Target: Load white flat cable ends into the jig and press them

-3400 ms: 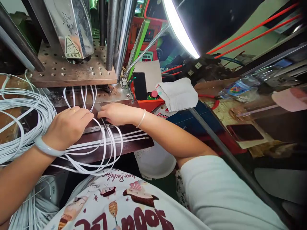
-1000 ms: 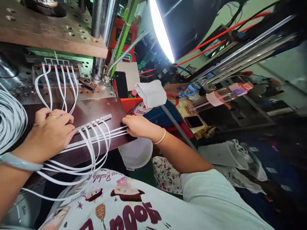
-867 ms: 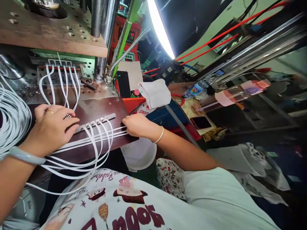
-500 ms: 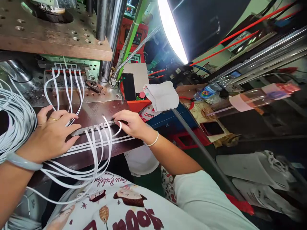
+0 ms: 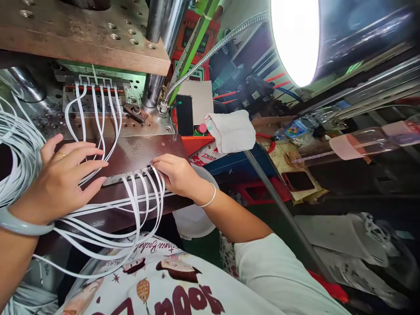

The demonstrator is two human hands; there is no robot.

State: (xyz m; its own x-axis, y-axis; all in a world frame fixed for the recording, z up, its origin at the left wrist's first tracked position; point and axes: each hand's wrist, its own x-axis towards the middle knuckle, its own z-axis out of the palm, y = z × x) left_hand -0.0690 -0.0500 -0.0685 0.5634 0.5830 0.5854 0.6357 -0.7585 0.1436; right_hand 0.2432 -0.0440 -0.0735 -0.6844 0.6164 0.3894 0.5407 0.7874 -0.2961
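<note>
A narrow metal bar [image 5: 114,178] with slots lies on the brown machine table, and several white cables [image 5: 134,201] run out of it toward my body. My right hand [image 5: 177,175] is closed at the bar's right end, its thumb and fingers pinching the end of a white cable. The cable tip is partly hidden by the fingers. My left hand [image 5: 67,175] is open with fingers spread, its thumb close to the bar's left end. Beyond it, several white cables hang from a mould [image 5: 95,96] joined by a white plastic strip.
Above the mould sits a thick metal plate [image 5: 85,46] between steel posts. A large cable coil [image 5: 16,153] lies at left. To the right are a phone [image 5: 184,115], a red button [image 5: 202,128], a folded white cloth [image 5: 231,131] and a bright lamp [image 5: 297,39].
At the right end of the bar, the cable that curved out in a loop now runs down beside the others. My left fingers have spread and lifted slightly. The view has shifted a little.
</note>
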